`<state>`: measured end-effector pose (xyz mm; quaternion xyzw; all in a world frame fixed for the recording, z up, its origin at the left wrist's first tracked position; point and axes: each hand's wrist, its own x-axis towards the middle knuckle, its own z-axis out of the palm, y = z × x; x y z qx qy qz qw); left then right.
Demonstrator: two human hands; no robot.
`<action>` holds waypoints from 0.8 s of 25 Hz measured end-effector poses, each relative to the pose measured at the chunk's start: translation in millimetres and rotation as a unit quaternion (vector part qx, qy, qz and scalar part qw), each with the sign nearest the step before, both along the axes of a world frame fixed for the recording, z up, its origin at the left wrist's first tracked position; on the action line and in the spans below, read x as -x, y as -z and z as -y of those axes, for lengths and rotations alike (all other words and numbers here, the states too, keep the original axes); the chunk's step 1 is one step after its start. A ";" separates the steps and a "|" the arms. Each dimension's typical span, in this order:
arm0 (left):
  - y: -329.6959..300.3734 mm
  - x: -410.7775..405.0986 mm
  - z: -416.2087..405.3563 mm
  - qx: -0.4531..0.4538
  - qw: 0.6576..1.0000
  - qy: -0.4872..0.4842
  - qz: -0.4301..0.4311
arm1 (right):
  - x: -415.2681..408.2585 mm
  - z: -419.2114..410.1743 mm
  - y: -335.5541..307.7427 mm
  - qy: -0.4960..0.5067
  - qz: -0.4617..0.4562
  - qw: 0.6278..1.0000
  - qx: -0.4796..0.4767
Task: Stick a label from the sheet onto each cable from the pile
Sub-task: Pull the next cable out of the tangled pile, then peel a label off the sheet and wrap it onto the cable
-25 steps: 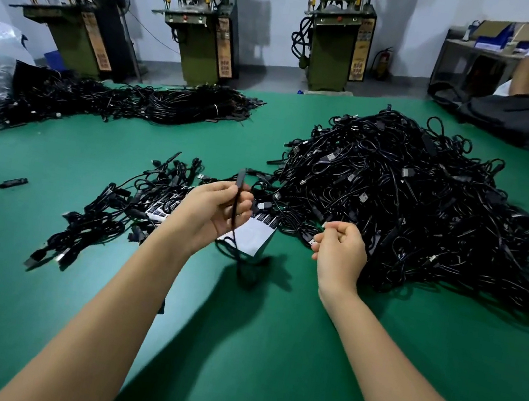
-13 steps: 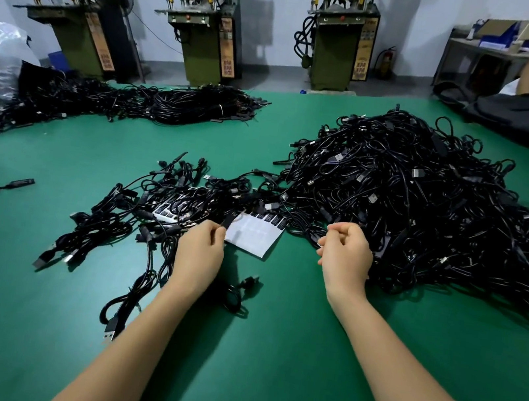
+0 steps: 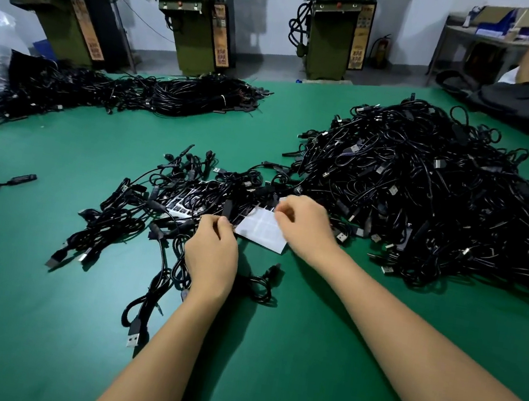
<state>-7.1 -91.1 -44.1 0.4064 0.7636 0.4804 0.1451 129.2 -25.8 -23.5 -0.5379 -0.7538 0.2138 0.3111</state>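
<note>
Left hand (image 3: 211,254) curled, fingertips pinching near edge of white rectangular label sheet (image 3: 263,231) on green counter (image 3: 300,362). Right hand (image 3: 305,227) pinches at sheet's far corner. Big tangled pile of black cables (image 3: 430,192) just right

Green table (image 3: 300,362) lies bare near; cable pile (image 3: 430,192) blocks far right.

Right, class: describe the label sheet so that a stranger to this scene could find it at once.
Start at the big cable pile on the right of the green table. At its near left foot, beside the smaller cable heap, lies the label sheet, between the left hand and the right hand. It is the only flat white thing among black cables.
</note>
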 end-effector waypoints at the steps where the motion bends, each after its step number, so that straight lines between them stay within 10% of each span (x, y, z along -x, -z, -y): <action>1: -0.3 0.1 0.4 0.004 1.000 -0.001 0.001 | 13.1 -4.3 -3.4 -0.034 0.029 0.999 0.015; 20: -3.7 0.9 0.5 -0.002 0.999 -0.028 0.036 | 75.8 -9.0 -1.7 0.059 0.094 0.991 0.071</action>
